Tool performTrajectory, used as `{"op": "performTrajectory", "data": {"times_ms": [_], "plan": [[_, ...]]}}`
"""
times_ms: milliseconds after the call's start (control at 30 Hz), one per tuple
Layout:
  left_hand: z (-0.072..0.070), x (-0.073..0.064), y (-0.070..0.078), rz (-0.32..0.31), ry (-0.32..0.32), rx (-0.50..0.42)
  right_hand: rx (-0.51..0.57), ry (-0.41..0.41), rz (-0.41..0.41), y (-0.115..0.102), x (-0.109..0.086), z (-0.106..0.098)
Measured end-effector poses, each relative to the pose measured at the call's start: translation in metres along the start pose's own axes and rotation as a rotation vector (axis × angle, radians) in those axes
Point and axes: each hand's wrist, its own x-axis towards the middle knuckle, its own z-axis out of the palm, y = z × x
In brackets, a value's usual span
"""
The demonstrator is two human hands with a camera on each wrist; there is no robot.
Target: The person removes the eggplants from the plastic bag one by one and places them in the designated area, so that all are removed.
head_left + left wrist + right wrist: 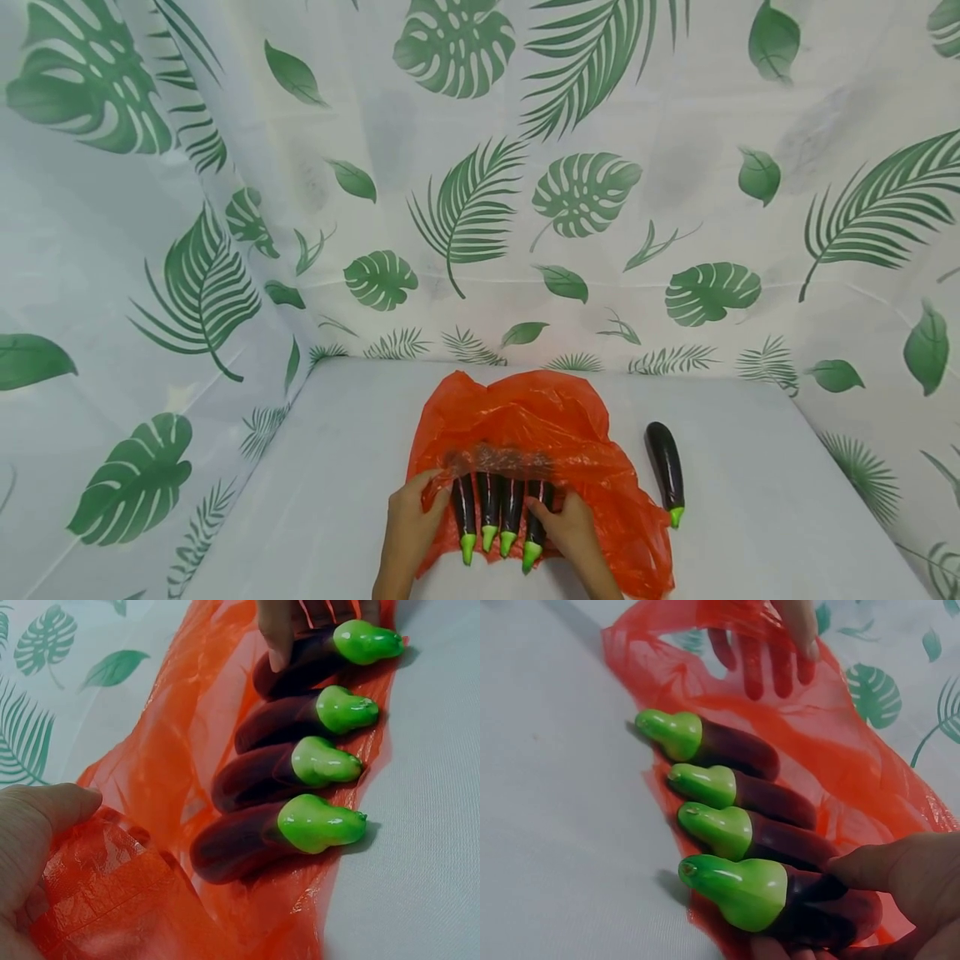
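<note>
A thin red plastic bag (517, 408) lies on the table with its mouth toward me. Several dark purple eggplants (512, 508) with green caps sit side by side in its mouth, caps pointing to me, far ends under the plastic. My left hand (408, 525) pinches the bag's upper edge at the left; its fingers show through the film in the right wrist view. At the row's right end, my right hand (573, 529) grips the last eggplant (825, 907), thumb on top and fingertips low at its side.
A single eggplant (664, 462) lies outside the bag to the right, its green cap near the bag's edge. White table covering (772, 492) extends on both sides. Leaf-printed sheeting (472, 208) rises at the back and sides.
</note>
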Motion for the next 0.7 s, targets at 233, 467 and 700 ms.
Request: {"op": "performTrajectory", "data": {"times_ms": [233, 467, 700], "plan": [[0.000, 0.001, 0.000, -0.019, -0.006, -0.003, 0.029, -0.063, 0.057, -0.001, -0.009, -0.006], [-0.001, -0.001, -0.002, -0.006, 0.006, -0.005, 0.039, -0.119, 0.082, -0.004, -0.021, -0.008], [-0.001, -0.001, -0.002, -0.012, 0.009, -0.015, 0.062, -0.189, 0.077, -0.010, -0.035, -0.012]]}}
